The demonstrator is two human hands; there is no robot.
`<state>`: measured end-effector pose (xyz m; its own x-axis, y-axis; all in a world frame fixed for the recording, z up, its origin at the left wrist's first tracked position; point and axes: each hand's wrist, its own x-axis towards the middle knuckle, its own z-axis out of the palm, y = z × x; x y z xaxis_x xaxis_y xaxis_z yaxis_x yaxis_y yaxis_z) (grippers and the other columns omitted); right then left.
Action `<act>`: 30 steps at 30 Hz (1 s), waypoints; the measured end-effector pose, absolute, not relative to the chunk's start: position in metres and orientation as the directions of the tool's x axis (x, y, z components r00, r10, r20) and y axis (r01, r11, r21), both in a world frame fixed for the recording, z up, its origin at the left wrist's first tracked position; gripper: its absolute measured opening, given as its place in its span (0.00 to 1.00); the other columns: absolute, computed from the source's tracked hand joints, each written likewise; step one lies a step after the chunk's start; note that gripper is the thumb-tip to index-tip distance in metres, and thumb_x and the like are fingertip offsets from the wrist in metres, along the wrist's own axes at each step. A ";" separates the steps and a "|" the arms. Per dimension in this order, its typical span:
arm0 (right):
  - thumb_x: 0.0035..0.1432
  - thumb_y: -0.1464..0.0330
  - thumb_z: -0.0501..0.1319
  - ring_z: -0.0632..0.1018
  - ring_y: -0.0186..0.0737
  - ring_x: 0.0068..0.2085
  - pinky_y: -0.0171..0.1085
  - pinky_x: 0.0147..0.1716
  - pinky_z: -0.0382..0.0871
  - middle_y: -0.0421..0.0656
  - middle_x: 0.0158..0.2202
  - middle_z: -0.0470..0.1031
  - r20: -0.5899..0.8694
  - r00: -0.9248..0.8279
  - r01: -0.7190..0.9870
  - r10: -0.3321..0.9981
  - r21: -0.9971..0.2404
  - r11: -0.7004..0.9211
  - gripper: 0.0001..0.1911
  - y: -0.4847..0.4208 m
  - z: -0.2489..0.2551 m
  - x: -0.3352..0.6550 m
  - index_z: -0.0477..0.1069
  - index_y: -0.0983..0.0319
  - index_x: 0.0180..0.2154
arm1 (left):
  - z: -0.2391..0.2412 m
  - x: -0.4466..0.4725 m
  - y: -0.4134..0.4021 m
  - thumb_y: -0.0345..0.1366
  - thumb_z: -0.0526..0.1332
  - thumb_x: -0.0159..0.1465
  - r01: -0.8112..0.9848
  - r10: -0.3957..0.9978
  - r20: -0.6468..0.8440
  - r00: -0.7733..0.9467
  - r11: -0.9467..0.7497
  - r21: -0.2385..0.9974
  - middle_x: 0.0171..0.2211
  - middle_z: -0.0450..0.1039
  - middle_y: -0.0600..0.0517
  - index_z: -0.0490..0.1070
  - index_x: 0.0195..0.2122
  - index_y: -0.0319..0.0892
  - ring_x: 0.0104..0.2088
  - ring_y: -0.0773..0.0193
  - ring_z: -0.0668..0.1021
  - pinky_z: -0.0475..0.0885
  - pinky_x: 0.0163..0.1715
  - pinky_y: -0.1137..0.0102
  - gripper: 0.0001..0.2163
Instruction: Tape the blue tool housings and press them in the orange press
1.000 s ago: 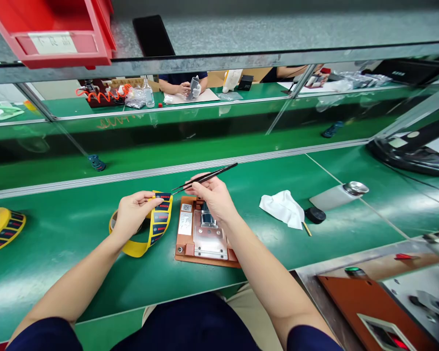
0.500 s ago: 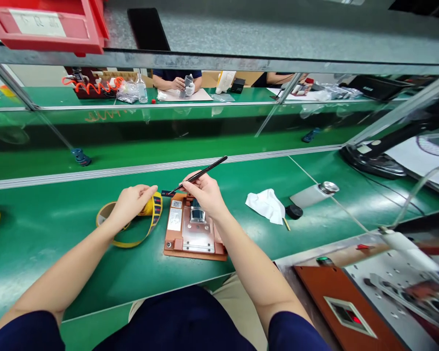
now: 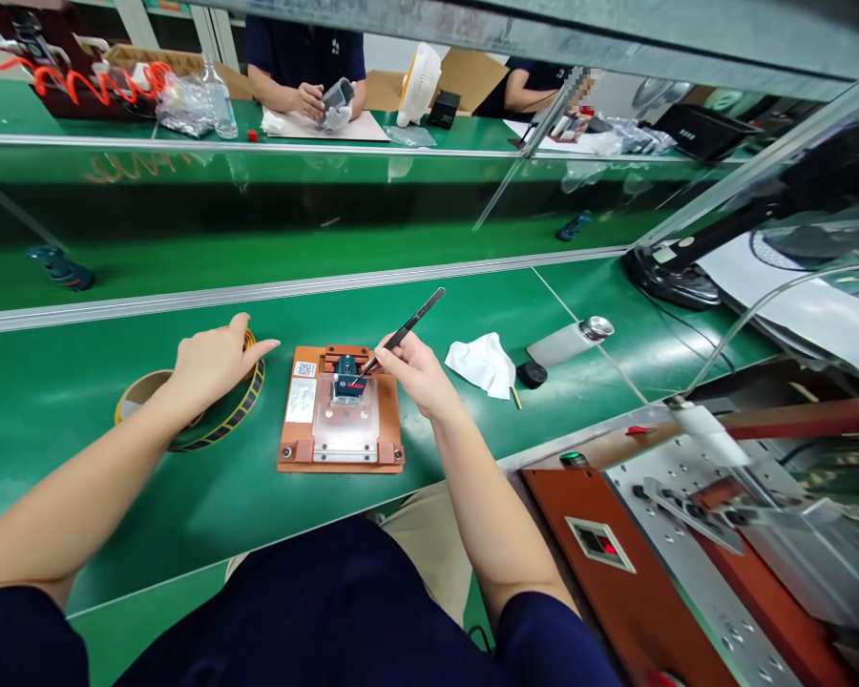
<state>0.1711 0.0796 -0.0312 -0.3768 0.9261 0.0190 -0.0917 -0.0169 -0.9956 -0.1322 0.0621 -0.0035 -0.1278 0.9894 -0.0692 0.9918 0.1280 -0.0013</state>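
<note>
My right hand [image 3: 416,372] pinches black tweezers [image 3: 413,322]. Their tips hold a small dark label with red and white print [image 3: 350,385] over the dark part seated in an orange-brown fixture [image 3: 293,444]. A clear plate [image 3: 344,420] covers the middle of that fixture, and I cannot tell whether the label touches the part. To the left, my left hand [image 3: 211,367] is open, thumb and forefinger apart. It is at the roll of yellow-edged label tape [image 3: 233,426], partly hiding it; whether it touches the tape is unclear.
Right of the fixture lie a white cloth [image 3: 481,363], a black cap [image 3: 531,374] and a white bottle with a metal top [image 3: 571,341]. A machine with a metal plate [image 3: 659,506] stands at the right. Across the bench, a co-worker's hands [image 3: 319,100] hold a grey part.
The tweezers have carried the label from beside the tape to over the dark part in the fixture. My left hand's fingers have spread apart. The camera view has shifted.
</note>
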 end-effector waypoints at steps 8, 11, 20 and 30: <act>0.59 0.51 0.68 0.81 0.40 0.38 0.40 0.42 0.76 0.40 0.34 0.79 0.032 -0.399 -0.081 0.916 -0.997 -0.001 0.20 0.083 -0.045 0.169 0.67 0.58 0.40 | -0.024 -0.094 -0.016 0.42 0.59 0.72 0.728 0.781 0.431 0.453 -0.603 0.327 0.49 0.77 0.46 0.70 0.54 0.43 0.50 0.53 0.77 0.70 0.52 0.59 0.13; 0.60 0.52 0.68 0.81 0.39 0.38 0.40 0.42 0.76 0.40 0.35 0.79 0.033 -0.403 -0.087 0.915 -0.996 -0.002 0.19 0.083 -0.046 0.168 0.67 0.58 0.40 | -0.042 -0.072 -0.042 0.42 0.62 0.70 0.614 0.700 0.410 0.585 -0.712 0.340 0.57 0.73 0.42 0.65 0.61 0.42 0.58 0.50 0.72 0.65 0.58 0.53 0.20; 0.58 0.50 0.69 0.81 0.40 0.38 0.40 0.42 0.77 0.40 0.34 0.78 0.017 -0.392 -0.085 0.920 -0.996 -0.018 0.21 0.082 -0.044 0.168 0.67 0.58 0.40 | -0.057 -0.064 -0.052 0.36 0.66 0.68 0.619 0.686 0.437 0.582 -0.722 0.308 0.58 0.72 0.40 0.65 0.62 0.39 0.60 0.47 0.69 0.63 0.59 0.50 0.23; 0.57 0.51 0.69 0.81 0.40 0.38 0.40 0.42 0.77 0.40 0.35 0.78 -0.009 -0.408 -0.081 0.913 -0.996 -0.046 0.21 0.082 -0.042 0.167 0.67 0.58 0.39 | -0.060 -0.063 -0.052 0.35 0.66 0.67 0.636 0.691 0.439 0.575 -0.714 0.291 0.59 0.72 0.40 0.65 0.63 0.41 0.60 0.48 0.69 0.63 0.60 0.50 0.24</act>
